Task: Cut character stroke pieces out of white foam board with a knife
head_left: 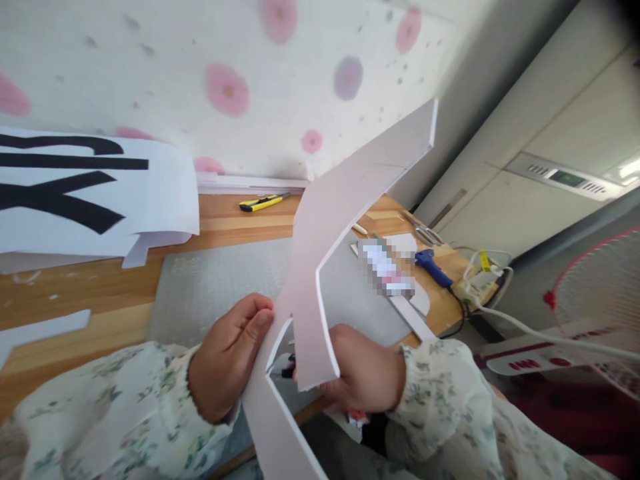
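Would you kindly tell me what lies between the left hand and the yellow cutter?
In the head view, going from the left hand: first the grey mat, then a strip of wooden table before the cutter.

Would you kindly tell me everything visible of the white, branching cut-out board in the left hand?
The white, branching cut-out board looks like foam board, with curved arms and clean cut edges. It is held tilted above the grey cutting mat, one arm pointing up and right, another leaving the frame below. The left hand pinches its left edge; a shorter arm partly hides the right hand.
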A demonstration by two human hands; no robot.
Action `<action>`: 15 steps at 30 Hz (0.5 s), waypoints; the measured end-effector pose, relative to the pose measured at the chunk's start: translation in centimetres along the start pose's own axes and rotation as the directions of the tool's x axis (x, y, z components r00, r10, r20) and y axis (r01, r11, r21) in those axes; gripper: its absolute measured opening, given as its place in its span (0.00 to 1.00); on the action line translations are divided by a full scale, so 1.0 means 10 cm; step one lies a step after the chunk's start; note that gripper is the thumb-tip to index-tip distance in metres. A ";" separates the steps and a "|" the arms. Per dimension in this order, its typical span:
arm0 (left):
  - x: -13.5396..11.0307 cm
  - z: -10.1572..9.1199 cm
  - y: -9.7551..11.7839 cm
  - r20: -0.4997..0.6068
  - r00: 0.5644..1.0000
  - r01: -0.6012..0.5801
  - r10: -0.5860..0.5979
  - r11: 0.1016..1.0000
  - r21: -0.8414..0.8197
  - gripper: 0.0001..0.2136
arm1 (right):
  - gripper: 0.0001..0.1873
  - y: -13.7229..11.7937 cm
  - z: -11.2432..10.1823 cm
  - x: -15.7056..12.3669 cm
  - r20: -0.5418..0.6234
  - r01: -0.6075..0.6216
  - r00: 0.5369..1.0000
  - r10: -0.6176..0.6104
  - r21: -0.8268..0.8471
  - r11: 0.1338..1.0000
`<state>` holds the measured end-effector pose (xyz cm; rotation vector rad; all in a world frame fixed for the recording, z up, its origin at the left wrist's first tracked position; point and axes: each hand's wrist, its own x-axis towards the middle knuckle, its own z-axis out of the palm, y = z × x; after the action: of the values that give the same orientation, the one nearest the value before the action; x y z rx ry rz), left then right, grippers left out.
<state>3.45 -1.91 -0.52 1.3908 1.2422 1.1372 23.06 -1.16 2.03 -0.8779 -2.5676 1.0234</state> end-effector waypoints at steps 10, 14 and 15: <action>0.02 -0.02 0.04 -0.039 0.999 0.015 -0.012 0.996 0.087 0.19 | 0.25 0.03 -0.01 0.03 0.026 0.014 0.999 -0.019 0.166 0.986; 0.07 -0.04 0.03 -0.059 0.998 0.043 -0.039 0.997 0.069 0.19 | 0.26 0.01 -0.08 0.05 0.057 -0.068 0.997 0.057 0.210 0.975; 0.08 -0.06 0.01 -0.068 0.996 0.061 -0.059 0.997 0.040 0.18 | 0.26 0.01 -0.10 0.05 0.067 -0.090 0.995 0.077 0.214 0.973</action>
<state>2.96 -1.06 -0.29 1.3472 1.3538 1.1296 23.10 -0.27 2.68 -0.9159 -2.4223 1.3429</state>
